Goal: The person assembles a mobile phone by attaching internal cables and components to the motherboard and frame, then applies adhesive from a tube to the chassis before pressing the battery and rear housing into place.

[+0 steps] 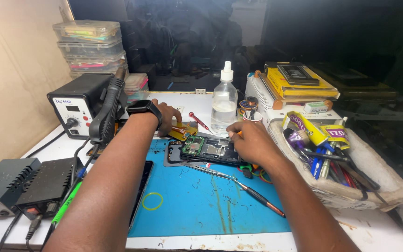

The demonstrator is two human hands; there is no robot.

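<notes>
Cluttered and dimly backed, the white desk [178, 242] carries a blue rubber work mat [201, 205], and at the mat's far edge lies an opened black phone body with a bare green circuit board [206, 150], flat and face up. The left hand [166, 116], with a black smartwatch [143, 108] on its wrist, rests curled beside the phone's far left corner over some yellow strips [183, 131]; whether it grips anything cannot be told. The right hand [250, 140] sits on the phone's right end with fingers drawn close together, and a small orange tip shows at them, perhaps a fine tool, though that is too small to be sure. Just near the phone lie silver tweezers [208, 169] and a thin copper-handled screwdriver [257, 198], both loose on the mat. A clear plastic squeeze bottle with a white nozzle [224, 100] stands just behind the right hand, and a black hot-air station with its handpiece [87, 105] stands beside the left forearm. Judged from this layout, a backward nudge of the right wrist could tip the bottle onto the exposed board; a slip of the pinched tool could scratch the board; the left forearm could catch the handpiece's cable; and a sweep of either arm could roll the screwdriver off the mat.
</notes>
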